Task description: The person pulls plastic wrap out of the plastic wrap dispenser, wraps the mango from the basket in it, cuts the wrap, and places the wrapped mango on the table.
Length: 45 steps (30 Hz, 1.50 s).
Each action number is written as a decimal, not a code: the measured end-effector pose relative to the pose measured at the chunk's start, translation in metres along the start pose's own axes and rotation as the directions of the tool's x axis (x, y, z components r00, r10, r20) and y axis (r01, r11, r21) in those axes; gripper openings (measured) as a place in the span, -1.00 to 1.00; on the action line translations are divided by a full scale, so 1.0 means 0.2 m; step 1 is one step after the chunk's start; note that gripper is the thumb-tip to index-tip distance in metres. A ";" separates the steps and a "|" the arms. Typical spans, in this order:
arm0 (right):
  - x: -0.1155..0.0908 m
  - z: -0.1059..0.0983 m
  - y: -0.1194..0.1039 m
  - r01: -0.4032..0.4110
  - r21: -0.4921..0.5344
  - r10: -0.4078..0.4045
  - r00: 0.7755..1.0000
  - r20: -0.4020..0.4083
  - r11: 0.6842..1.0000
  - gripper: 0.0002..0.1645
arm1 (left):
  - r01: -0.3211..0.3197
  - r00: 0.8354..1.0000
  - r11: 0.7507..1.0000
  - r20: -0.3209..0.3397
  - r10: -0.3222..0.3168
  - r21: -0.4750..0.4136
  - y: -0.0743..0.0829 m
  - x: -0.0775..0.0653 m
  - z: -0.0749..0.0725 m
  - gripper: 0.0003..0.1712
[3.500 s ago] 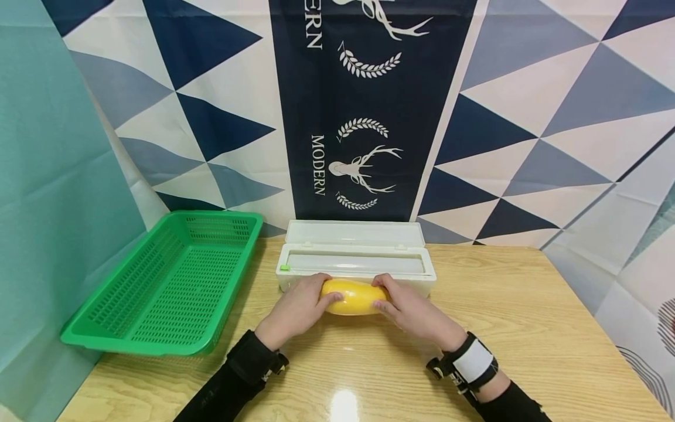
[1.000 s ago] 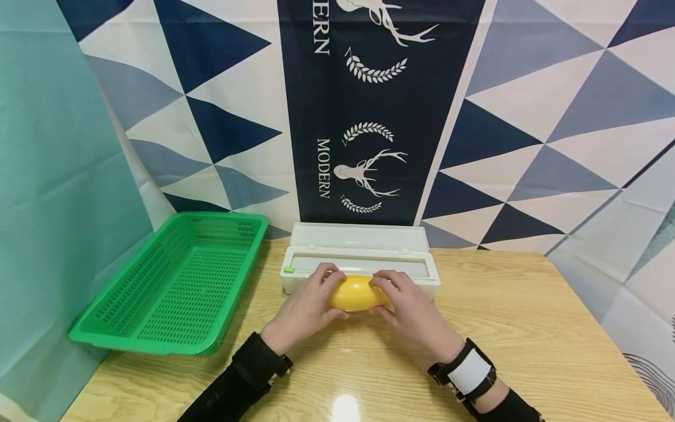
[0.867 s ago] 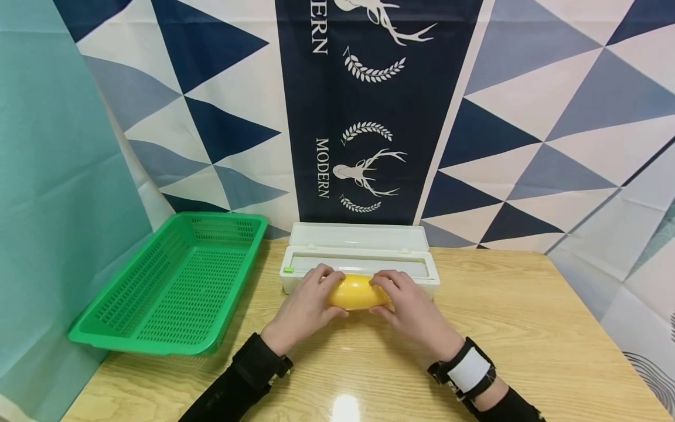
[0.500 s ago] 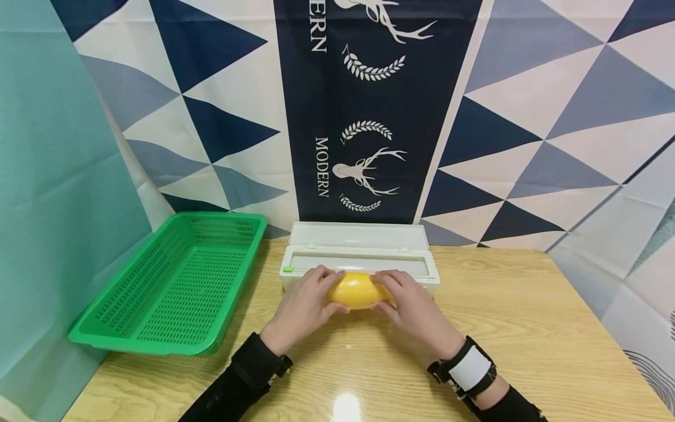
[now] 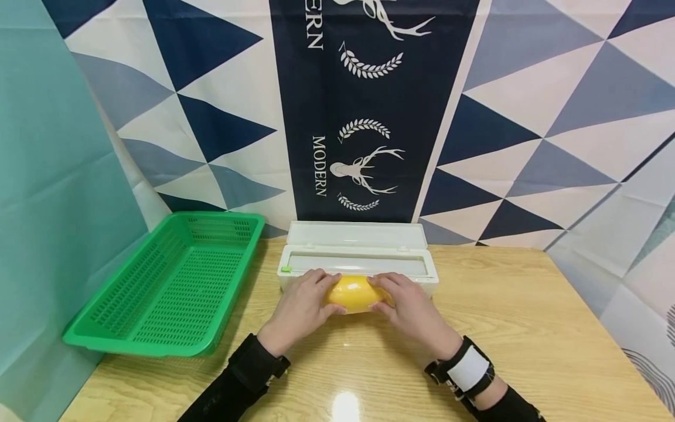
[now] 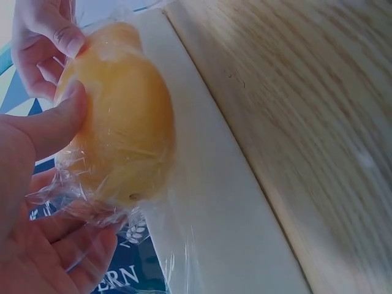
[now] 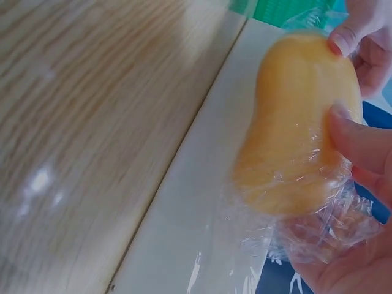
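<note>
A yellow butternut squash (image 5: pixel 354 295), wrapped in clear cling film (image 7: pixel 352 229), is held crosswise in front of the white dispenser. My left hand (image 5: pixel 300 302) grips its left end, thumb pressing the near face and fingers reaching over the far side. The right hand (image 5: pixel 416 310) holds the other end in the same way. Both wrist views show the film creased tight over the squash (image 6: pixel 122 122), with loose, crumpled film bunched at the ends among the fingers. Parts of the fingers are hidden behind the squash.
Behind the hands stands the white cling film dispenser (image 5: pixel 369 254), its lid (image 5: pixel 358 234) raised and a green slider (image 5: pixel 286 269) at its left end. A green plastic basket (image 5: pixel 218 316) sits at the left of the wooden table (image 5: pixel 517 328). Patterned cloth (image 5: pixel 369 105) hangs at the back.
Over the last few seconds both hands shift their grip on the squash: the fingers come over its top and the thumbs move lower, then press back on the near face. The squash stays between them.
</note>
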State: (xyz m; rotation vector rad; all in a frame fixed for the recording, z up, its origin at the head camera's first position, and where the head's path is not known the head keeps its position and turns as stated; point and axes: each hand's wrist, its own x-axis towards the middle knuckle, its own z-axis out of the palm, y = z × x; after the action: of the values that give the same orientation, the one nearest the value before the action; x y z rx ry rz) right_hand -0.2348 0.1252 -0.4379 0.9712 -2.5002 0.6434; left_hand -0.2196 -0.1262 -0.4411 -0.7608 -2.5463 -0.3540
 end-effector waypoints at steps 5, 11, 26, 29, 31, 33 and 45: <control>0.00 0.00 0.00 -0.036 0.002 0.036 0.999 0.021 0.999 -0.42 | 0.012 1.000 1.000 0.028 -0.012 -0.003 -0.01 0.00 0.00 -0.21; -0.01 0.02 0.01 -0.038 -0.009 0.038 0.999 0.010 0.999 -0.42 | 0.019 0.998 1.000 0.053 -0.020 0.011 -0.01 -0.01 0.01 -0.20; -0.01 0.03 0.00 -0.091 -0.040 0.094 0.992 0.080 0.995 -0.41 | 0.026 0.994 1.000 0.106 -0.024 -0.017 -0.01 -0.01 0.01 -0.22; -0.02 0.04 0.00 -0.096 -0.034 0.098 0.992 0.074 0.995 -0.42 | 0.025 0.993 1.000 0.117 -0.023 -0.019 -0.01 -0.02 0.01 -0.22; -0.02 0.05 0.01 -0.096 -0.032 0.098 0.993 0.068 0.995 -0.41 | 0.023 0.992 1.000 0.123 -0.021 -0.013 -0.01 -0.02 0.02 -0.22; -0.02 0.05 0.01 -0.089 -0.040 0.091 0.994 0.059 0.995 -0.41 | 0.015 0.992 1.000 0.123 -0.013 -0.009 -0.01 -0.02 0.02 -0.22; -0.02 0.04 0.00 -0.028 -0.114 0.036 0.997 0.065 0.993 -0.36 | 0.045 0.985 0.996 0.167 -0.032 -0.075 -0.04 -0.01 0.04 -0.27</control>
State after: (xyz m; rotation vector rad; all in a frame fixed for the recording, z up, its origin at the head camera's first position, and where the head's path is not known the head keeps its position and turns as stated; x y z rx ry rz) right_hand -0.2339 0.1224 -0.4462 0.9274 -2.5842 0.4806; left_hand -0.2248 -0.1305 -0.4490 -0.8017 -2.7200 -0.4212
